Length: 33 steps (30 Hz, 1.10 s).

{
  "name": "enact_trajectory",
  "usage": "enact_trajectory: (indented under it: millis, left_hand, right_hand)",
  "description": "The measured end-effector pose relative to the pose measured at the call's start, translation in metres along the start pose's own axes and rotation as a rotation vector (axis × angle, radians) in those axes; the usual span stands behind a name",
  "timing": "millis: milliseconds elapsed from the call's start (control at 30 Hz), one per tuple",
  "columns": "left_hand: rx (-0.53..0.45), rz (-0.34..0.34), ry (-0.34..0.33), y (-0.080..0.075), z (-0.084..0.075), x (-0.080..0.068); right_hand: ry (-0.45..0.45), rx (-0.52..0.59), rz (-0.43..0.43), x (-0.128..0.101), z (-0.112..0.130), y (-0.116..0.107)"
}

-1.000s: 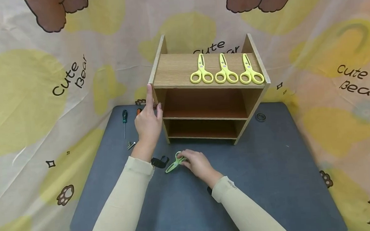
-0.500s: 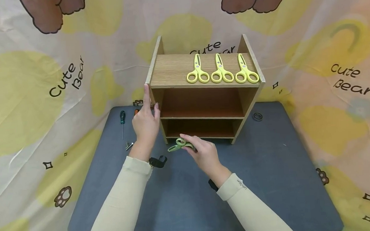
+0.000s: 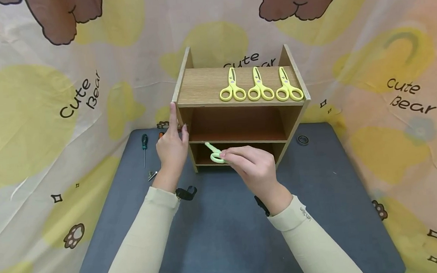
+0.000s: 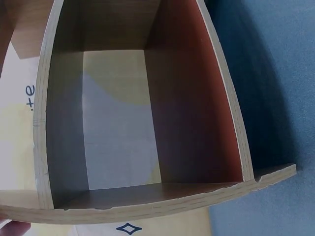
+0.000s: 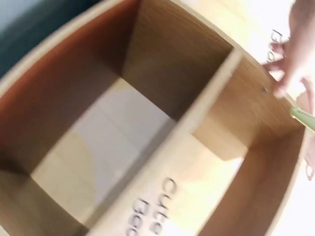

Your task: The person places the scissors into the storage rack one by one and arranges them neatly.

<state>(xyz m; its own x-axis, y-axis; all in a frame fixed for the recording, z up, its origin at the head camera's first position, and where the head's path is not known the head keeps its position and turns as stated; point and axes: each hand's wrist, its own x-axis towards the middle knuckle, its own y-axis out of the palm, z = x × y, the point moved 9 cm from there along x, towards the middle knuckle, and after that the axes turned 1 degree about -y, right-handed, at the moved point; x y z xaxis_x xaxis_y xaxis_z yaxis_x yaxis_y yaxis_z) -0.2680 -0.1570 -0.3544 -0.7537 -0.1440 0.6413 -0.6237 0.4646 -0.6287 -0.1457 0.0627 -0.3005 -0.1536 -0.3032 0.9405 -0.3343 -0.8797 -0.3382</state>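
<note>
The right hand (image 3: pixel 255 167) has the green scissors (image 3: pixel 213 153) pinched by the handle loops, fingers curled round them, holding them up in front of the wooden shelf unit (image 3: pixel 239 110), right at the mouth of its lowest compartment. The blades point up and to the left, toward the shelf board above that opening. The left hand (image 3: pixel 172 145) lies flat against the unit's left side panel, fingers straight, index finger reaching up toward the top corner, bracing it.

Now, the risks, as I judge them. The grip is only a light pinch on the loops, so the scissors could swing or slip out onto the dark mat (image 3: pixel 223 235) in front of the unit. The raised tip sits close to the board's front edge; any move inward or upward at this angle could catch the blade there. And if the bracing hand eases off, a knock could shove the unit back toward the patterned cloth behind it.

The scissors themselves: small, pale green plastic, two rounded loops, blades closed together, much like the three yellow scissors (image 3: pixel 260 87) lined up on the unit's top, handles facing forward. The right wrist view shows only a sliver of green at its edge.

Left of the unit on the mat lies a screwdriver (image 3: pixel 144 146); to its right, a small dark ring (image 3: pixel 302 140).
</note>
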Motion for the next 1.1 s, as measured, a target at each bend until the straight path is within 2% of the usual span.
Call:
enact_trajectory:
  millis: [133, 233, 400, 500, 733, 1100]
  left_hand:
    - [0.014, -0.005, -0.012, -0.002, 0.002, 0.001]
    - [0.022, -0.005, -0.014, -0.003, 0.002, 0.001]
    - [0.037, -0.010, 0.014, -0.004, 0.000, 0.001]
    - [0.050, -0.006, 0.030, -0.004, -0.001, 0.000]
    - [0.067, -0.014, 0.028, -0.006, -0.003, -0.001]
    - [0.049, 0.007, 0.034, -0.003, -0.003, -0.002]
  right_hand:
    - [-0.106, -0.005, -0.055, 0.022, 0.010, -0.010]
    - [-0.152, -0.041, -0.097, 0.035, 0.014, -0.016]
    - [-0.170, -0.092, -0.160, 0.049, 0.007, -0.015]
    - [-0.163, -0.116, -0.160, 0.058, -0.004, -0.006]
    - [-0.147, -0.163, -0.108, 0.080, -0.034, 0.021]
    - [-0.075, -0.243, 0.106, 0.094, -0.065, 0.060]
